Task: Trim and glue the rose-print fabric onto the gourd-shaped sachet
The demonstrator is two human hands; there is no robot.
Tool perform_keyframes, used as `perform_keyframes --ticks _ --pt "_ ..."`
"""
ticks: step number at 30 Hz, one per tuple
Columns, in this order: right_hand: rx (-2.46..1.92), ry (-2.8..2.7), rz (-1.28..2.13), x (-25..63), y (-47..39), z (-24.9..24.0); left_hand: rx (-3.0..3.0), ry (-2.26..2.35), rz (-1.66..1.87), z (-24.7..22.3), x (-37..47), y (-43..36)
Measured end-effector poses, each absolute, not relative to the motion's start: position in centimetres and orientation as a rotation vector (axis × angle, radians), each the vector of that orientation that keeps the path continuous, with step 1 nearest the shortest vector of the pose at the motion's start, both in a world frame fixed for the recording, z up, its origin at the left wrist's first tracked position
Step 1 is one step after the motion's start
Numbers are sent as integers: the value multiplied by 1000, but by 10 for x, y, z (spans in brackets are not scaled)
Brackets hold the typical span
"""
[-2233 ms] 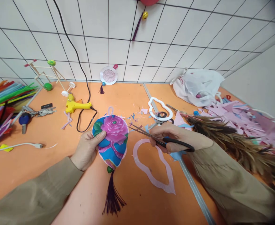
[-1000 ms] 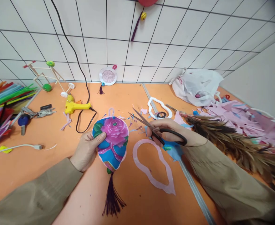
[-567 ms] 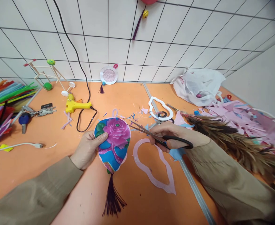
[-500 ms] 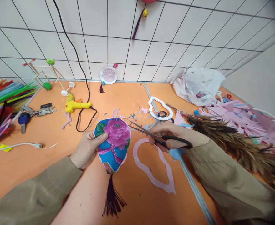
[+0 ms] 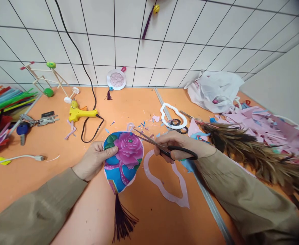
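Between the thumb and fingers of my left hand [image 5: 97, 158] is a rounded fabric ornament [image 5: 125, 160] with a pink flower on blue. A dark purple tassel [image 5: 123, 219] hangs from its lower tip, and a small pale loop [image 5: 130, 127] stands at its top. My right hand [image 5: 180, 144] grips black-handled scissors [image 5: 162, 144]. Their blades are slightly parted and reach the ornament's upper right edge, near the loop; whether they touch it I cannot tell. Below the scissors, a pale pink cut-out frame [image 5: 168, 195] lies flat on the orange table [image 5: 88, 204].
A yellow glue gun [image 5: 81, 114], keys [image 5: 48, 119] and a white cable [image 5: 24, 157] lie to the left. Beyond my right hand are a white frame [image 5: 180, 115] and a second pair of scissors [image 5: 183, 130]. Feathers [image 5: 256, 153], pink scraps [image 5: 264, 126] and a plastic bag [image 5: 215, 90] occupy the right.
My right hand and the scissors have moved left, bringing the blades closer to the loop at the ornament's top. The ornament has tilted and lowered slightly in my left hand.
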State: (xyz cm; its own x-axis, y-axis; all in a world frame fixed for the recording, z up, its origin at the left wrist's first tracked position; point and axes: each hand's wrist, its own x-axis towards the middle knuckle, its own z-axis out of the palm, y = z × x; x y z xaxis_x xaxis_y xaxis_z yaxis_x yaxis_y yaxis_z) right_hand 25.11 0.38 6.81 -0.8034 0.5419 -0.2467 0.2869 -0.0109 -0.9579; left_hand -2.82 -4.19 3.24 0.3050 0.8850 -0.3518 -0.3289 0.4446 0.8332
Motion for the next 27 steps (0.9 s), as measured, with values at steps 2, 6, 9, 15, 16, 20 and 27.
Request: perform_keyframes --ticks 2,6,9,15,16,20,27 --pt "-873 -2098 1882 251 5 65 728 913 900 33 -29 -42" --pt "-830 -2160 1776 253 7 58 737 901 889 33 -29 -41" --pt "-774 -2156 1774 253 7 55 739 902 869 34 -30 -41" --pt "-724 -2130 1762 250 8 52 730 887 861 35 -29 -42" --pt "-719 -2136 1755 250 8 52 733 886 861 35 -29 -41" --pt "-745 -2151 1749 250 10 49 737 880 861 36 -29 -41" --pt "-733 -2110 1795 251 9 49 740 909 851 36 -29 -41"
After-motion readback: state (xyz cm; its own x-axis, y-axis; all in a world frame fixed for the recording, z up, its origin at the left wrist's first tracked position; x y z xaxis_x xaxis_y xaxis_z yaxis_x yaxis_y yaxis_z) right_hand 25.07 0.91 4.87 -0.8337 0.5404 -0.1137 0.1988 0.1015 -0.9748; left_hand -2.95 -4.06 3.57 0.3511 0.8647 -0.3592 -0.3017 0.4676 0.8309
